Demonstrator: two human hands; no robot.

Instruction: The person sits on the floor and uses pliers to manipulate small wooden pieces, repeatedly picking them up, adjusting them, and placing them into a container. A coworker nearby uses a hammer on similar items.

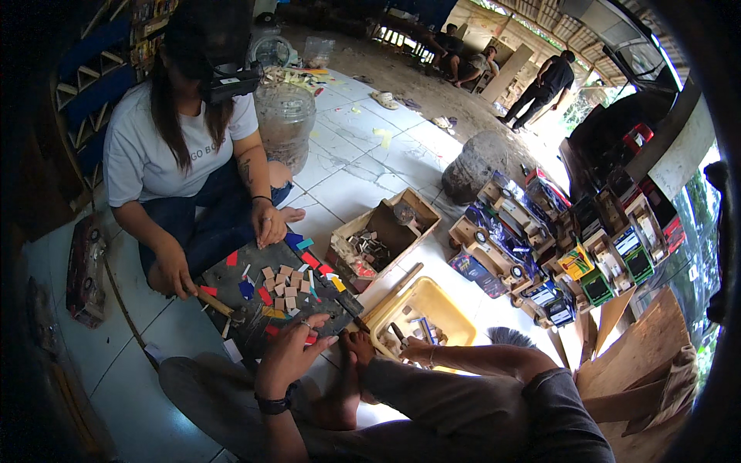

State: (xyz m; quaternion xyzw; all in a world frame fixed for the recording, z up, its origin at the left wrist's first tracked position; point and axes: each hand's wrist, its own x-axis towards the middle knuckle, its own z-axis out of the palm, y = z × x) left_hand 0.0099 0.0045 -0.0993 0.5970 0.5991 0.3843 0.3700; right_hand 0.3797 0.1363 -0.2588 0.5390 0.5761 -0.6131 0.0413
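My left hand (292,351), with a ring and a dark wristband, hovers over the near edge of a dark board (258,258). Its fingers are apart and I see nothing in them. Small wooden blocks (285,289) lie on the board among red, blue and yellow scraps. My right hand (417,352) reaches into a yellow basin (459,309) holding small pieces. Its fingers are bent down beside a dark handle (398,333); what they grip is partly hidden. Across the board, a co-worker's hand holds a small hammer (218,304) with a wooden handle.
A wooden box (386,231) of small parts stands beyond the basin. Wooden toy trucks (532,239) crowd the right side, with wooden sheets (641,355) nearer. A clear plastic container (284,127) stands behind the seated co-worker (185,139). More people (544,85) are far back.
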